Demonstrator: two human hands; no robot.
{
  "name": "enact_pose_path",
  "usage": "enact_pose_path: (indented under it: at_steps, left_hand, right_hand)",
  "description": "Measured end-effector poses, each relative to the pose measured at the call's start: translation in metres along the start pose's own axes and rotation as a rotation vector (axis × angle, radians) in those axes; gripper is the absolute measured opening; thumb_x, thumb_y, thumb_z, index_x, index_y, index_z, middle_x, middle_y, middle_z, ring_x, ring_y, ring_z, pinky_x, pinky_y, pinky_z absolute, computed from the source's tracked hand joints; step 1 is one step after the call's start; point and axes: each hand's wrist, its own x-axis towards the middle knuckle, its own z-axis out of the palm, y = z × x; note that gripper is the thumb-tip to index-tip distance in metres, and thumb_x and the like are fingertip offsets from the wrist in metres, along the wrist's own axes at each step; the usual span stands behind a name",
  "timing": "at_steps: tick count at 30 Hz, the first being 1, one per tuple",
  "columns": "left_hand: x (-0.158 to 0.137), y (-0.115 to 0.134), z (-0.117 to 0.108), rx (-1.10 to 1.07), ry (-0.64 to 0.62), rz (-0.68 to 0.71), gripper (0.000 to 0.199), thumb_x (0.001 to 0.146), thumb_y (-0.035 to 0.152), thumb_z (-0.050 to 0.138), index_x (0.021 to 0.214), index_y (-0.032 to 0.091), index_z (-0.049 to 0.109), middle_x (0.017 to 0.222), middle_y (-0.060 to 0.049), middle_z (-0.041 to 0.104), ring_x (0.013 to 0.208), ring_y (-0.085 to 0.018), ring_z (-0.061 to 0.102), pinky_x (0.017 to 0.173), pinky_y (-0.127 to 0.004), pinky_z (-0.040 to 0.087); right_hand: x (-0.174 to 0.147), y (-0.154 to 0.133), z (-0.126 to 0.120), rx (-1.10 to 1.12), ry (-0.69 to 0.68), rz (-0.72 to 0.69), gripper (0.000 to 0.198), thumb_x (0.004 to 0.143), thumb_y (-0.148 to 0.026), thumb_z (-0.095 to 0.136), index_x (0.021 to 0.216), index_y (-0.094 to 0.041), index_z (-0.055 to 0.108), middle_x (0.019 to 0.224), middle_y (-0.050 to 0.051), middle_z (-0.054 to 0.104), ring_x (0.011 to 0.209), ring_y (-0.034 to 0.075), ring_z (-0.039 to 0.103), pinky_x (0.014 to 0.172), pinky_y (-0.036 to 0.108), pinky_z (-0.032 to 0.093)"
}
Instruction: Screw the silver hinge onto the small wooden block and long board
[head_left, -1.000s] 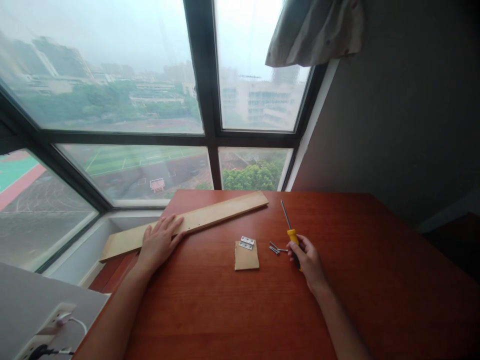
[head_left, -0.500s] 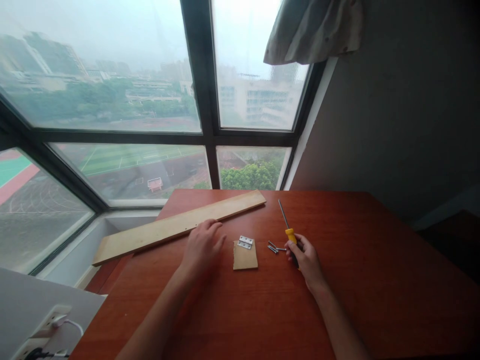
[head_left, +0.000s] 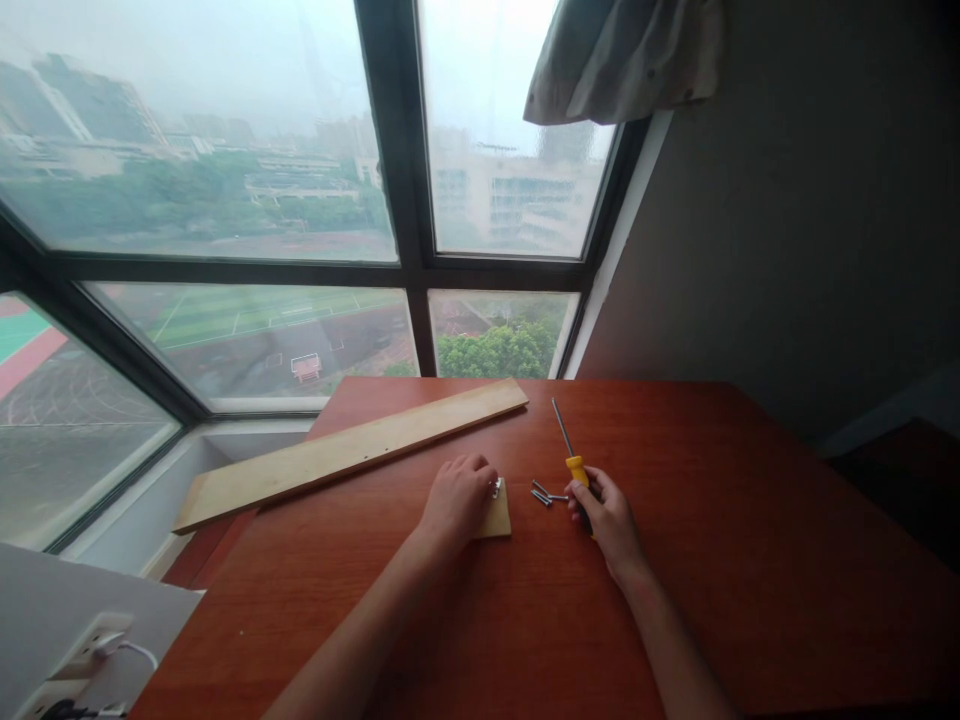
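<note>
My left hand [head_left: 459, 497] is closed over a small silver hinge [head_left: 496, 488], its fingers curled down and covering most of it. Under that hand lies a small square piece of board [head_left: 496, 519], partly hidden. My right hand [head_left: 606, 510] grips a screwdriver [head_left: 575, 468] by its yellow and black handle, with the shaft pointing up and away from me. Just left of the handle, several screws [head_left: 541, 493] lie loose on the table.
A long wooden plank [head_left: 352, 455] lies diagonally across the back left of the reddish-brown table [head_left: 675, 440], its left end reaching past the table's edge. Large windows [head_left: 300, 330] stand behind. Sockets with plugs [head_left: 105, 645] are at lower left.
My left hand has moved right, from beside the plank onto the hinge, and its fingers have closed. My right hand keeps the screwdriver in nearly the same place.
</note>
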Motion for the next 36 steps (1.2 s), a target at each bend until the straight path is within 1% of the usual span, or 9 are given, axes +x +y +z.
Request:
enact_pose_path:
  at_steps: [6, 10, 16, 20, 24, 26, 29, 32, 36]
  left_hand:
    - [0.001, -0.004, -0.005, 0.069, -0.034, -0.033, 0.014, 0.088, 0.016, 0.054, 0.085, 0.021, 0.066, 0.098, -0.008, 0.063, 0.090, -0.021, 0.058, 0.079, -0.033, 0.040]
    - [0.000, -0.017, -0.006, 0.142, -0.024, -0.090, 0.018, 0.091, 0.019, 0.050, 0.081, 0.019, 0.066, 0.095, -0.008, 0.064, 0.085, -0.021, 0.058, 0.074, -0.033, 0.039]
    - [-0.002, -0.037, -0.005, 0.158, 0.001, -0.145, 0.021, 0.091, 0.018, 0.047, 0.083, 0.019, 0.066, 0.093, -0.007, 0.064, 0.086, -0.021, 0.058, 0.072, -0.032, 0.039]
    - [-0.005, -0.049, -0.013, 0.203, 0.012, -0.200, 0.020, 0.090, 0.016, 0.046, 0.084, 0.018, 0.065, 0.093, -0.008, 0.063, 0.086, -0.021, 0.058, 0.075, -0.032, 0.040]
    - [-0.008, -0.055, -0.022, 0.271, 0.029, -0.283, 0.021, 0.090, 0.015, 0.043, 0.084, 0.016, 0.064, 0.091, -0.009, 0.062, 0.084, -0.023, 0.058, 0.072, -0.034, 0.040]
    - [-0.006, -0.047, -0.024, 0.241, 0.057, -0.280, 0.019, 0.089, 0.015, 0.045, 0.090, 0.016, 0.064, 0.095, -0.009, 0.061, 0.086, -0.023, 0.058, 0.074, -0.034, 0.041]
    - [0.002, -0.014, -0.018, 0.096, 0.095, -0.140, 0.017, 0.090, 0.021, 0.048, 0.100, 0.018, 0.063, 0.104, -0.008, 0.061, 0.094, -0.022, 0.056, 0.081, -0.034, 0.041]
    - [0.012, 0.029, -0.003, -0.020, 0.071, 0.028, 0.018, 0.092, 0.028, 0.049, 0.102, 0.021, 0.061, 0.109, -0.007, 0.059, 0.099, -0.022, 0.054, 0.086, -0.036, 0.040]
    - [0.024, 0.073, 0.021, -0.032, 0.047, 0.136, 0.020, 0.089, 0.034, 0.053, 0.103, 0.020, 0.058, 0.108, -0.008, 0.057, 0.098, -0.024, 0.052, 0.085, -0.039, 0.041]
  right_hand:
    - [0.002, 0.003, -0.002, -0.003, -0.015, -0.004, 0.044, 0.073, -0.051, 0.073, 0.099, -0.018, 0.059, 0.076, 0.002, 0.064, 0.060, 0.013, 0.055, 0.049, 0.025, 0.045]
    - [0.003, 0.005, -0.002, -0.002, -0.018, -0.002, 0.045, 0.073, -0.051, 0.073, 0.100, -0.017, 0.059, 0.076, 0.002, 0.064, 0.060, 0.013, 0.055, 0.049, 0.024, 0.045]
    - [0.001, 0.004, -0.002, -0.002, -0.014, 0.003, 0.046, 0.073, -0.051, 0.073, 0.100, -0.017, 0.059, 0.077, 0.002, 0.064, 0.060, 0.013, 0.055, 0.049, 0.024, 0.045]
    - [0.001, 0.003, -0.001, -0.003, -0.014, -0.001, 0.046, 0.072, -0.052, 0.073, 0.100, -0.017, 0.059, 0.076, 0.002, 0.064, 0.060, 0.013, 0.055, 0.049, 0.024, 0.045]
    - [0.001, 0.003, 0.000, -0.014, -0.010, 0.005, 0.048, 0.073, -0.053, 0.072, 0.101, -0.017, 0.058, 0.076, 0.002, 0.064, 0.059, 0.013, 0.055, 0.049, 0.024, 0.045]
    - [0.001, 0.003, 0.000, -0.016, -0.006, 0.007, 0.048, 0.073, -0.053, 0.072, 0.101, -0.017, 0.059, 0.075, 0.002, 0.064, 0.059, 0.013, 0.055, 0.049, 0.023, 0.045]
    - [0.001, 0.003, 0.000, -0.008, 0.002, 0.002, 0.047, 0.072, -0.053, 0.073, 0.100, -0.017, 0.059, 0.075, 0.002, 0.064, 0.059, 0.013, 0.055, 0.048, 0.023, 0.045]
    - [0.002, 0.004, -0.002, 0.023, 0.021, -0.003, 0.047, 0.072, -0.051, 0.074, 0.100, -0.018, 0.059, 0.074, 0.001, 0.064, 0.060, 0.013, 0.055, 0.048, 0.022, 0.045]
    - [0.004, 0.004, -0.005, 0.077, 0.101, 0.003, 0.048, 0.070, -0.050, 0.076, 0.102, -0.019, 0.059, 0.075, 0.000, 0.064, 0.059, 0.012, 0.055, 0.048, 0.021, 0.044]
